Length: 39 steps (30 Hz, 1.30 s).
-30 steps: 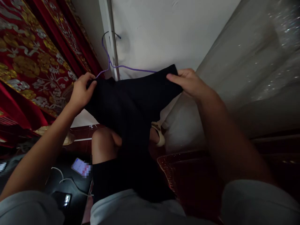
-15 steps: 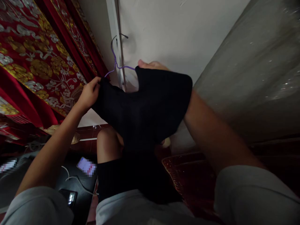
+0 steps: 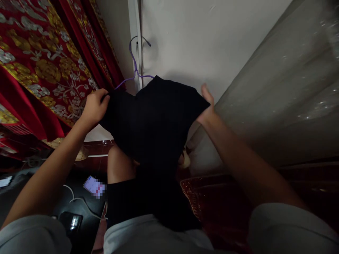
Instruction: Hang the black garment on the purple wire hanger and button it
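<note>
A black garment [image 3: 156, 120] hangs in front of me on a thin purple wire hanger [image 3: 134, 68], whose hook rises beside a white door frame. My left hand [image 3: 94, 107] pinches the garment's left shoulder, fingers closed on the cloth. My right hand [image 3: 207, 107] is at the garment's right shoulder; the thumb sticks up and the other fingers are hidden behind the black cloth. The lower part of the garment drapes down over my knee [image 3: 118, 162].
Red curtains with gold and silver flowers [image 3: 39, 63] hang at the left. A pale wall [image 3: 201, 38] and a glittery grey sheet [image 3: 286, 88] fill the right. Two phones [image 3: 92, 186] [image 3: 71, 222] with a white cable lie on a dark surface at lower left. A red patterned cushion [image 3: 212, 201] is at lower right.
My right hand came out from under the garment's top and moved right to its right shoulder. The cloth now covers more of the hanger. My left hand kept its grip.
</note>
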Tool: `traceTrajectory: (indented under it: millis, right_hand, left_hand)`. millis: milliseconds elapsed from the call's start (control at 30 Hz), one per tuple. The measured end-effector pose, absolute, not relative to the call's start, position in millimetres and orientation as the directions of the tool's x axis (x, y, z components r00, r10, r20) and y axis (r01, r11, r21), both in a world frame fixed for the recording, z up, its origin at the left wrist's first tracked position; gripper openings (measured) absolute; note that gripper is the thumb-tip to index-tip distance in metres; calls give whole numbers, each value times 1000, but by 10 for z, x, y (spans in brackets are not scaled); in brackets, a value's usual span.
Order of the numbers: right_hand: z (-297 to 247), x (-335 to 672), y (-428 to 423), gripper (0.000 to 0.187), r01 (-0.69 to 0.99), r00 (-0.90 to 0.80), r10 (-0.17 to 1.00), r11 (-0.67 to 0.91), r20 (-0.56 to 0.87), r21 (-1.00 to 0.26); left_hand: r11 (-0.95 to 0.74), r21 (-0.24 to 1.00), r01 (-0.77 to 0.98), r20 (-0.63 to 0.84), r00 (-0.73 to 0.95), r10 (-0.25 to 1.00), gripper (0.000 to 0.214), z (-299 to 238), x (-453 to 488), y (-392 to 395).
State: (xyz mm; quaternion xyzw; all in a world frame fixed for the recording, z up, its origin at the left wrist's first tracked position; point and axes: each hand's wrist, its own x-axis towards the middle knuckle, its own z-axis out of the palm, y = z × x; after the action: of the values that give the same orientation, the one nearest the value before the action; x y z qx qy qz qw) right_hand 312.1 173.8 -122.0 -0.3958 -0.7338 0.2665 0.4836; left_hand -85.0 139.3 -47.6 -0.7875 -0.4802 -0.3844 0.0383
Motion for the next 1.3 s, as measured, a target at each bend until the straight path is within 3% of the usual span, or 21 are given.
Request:
traceTrajectory:
  millis: [67,133,200,367,500,600,700,767,867,933,1000,1067,1100,1167,1300]
  right_hand:
    - [-1165,3198,1764,86,262,-158,886,463,436,-847]
    - [-1042,3196,1760,61,183,-106,921,390,376,-903]
    - [-855,3122,1717,53,127,-56,922,388,384,-913]
    - [-360,2850,1416,78,120,-196,852,512,485,-851]
    - [-161,2684,1228,79,127,-242,856,495,457,-859]
    - [-69,2572,1242,76,-109,-316,836,438,449,-892]
    - [-56,2471,1244,80,-379,-491,737,300,465,-876]
    - [-148,2429,1203,87,-429,-594,673,198,441,-881]
    - [-468,2410,1191,91,-278,-679,647,211,347,-937]
    - [-773,2394,1267,84,-70,-648,687,378,330,-923]
    - [-1111,2338,1378,81,171,-552,715,600,428,-781]
    - [-1439,2220,1459,101,347,-507,664,741,549,-575]
    - [-1586,2141,1475,110,391,-517,630,776,579,-495]
    - [-1829,1962,1465,111,435,-508,596,801,622,-412]
    - [-2070,1729,1418,104,466,-398,592,789,701,-401]
  left_hand:
    - [-524,354,775,644,205,738,28,-456,-804,1377]
    - [-540,400,741,650,186,737,30,-428,-714,1375]
    - [-568,408,715,673,185,716,29,-395,-615,1395]
    - [-578,368,728,715,176,676,25,-345,-533,1512]
    - [-596,405,694,700,185,690,27,-342,-605,1664]
    - [-590,407,697,685,195,702,30,-328,-635,1782]
    - [-572,380,727,667,212,714,33,-335,-641,1789]
    - [-551,385,741,665,191,722,33,-372,-646,1700]
    - [-553,424,717,654,179,735,34,-451,-646,1484]
    - [-588,442,678,623,240,745,40,-497,-613,1347]
    - [-641,459,615,588,330,738,46,-535,-529,1240]
    - [-689,489,534,562,411,718,52,-577,-386,1155]
    - [-707,510,491,547,450,706,54,-601,-297,1115]
    - [-725,555,409,518,512,685,53,-651,-108,1033]
    - [-728,624,283,566,478,671,49,-700,173,878]
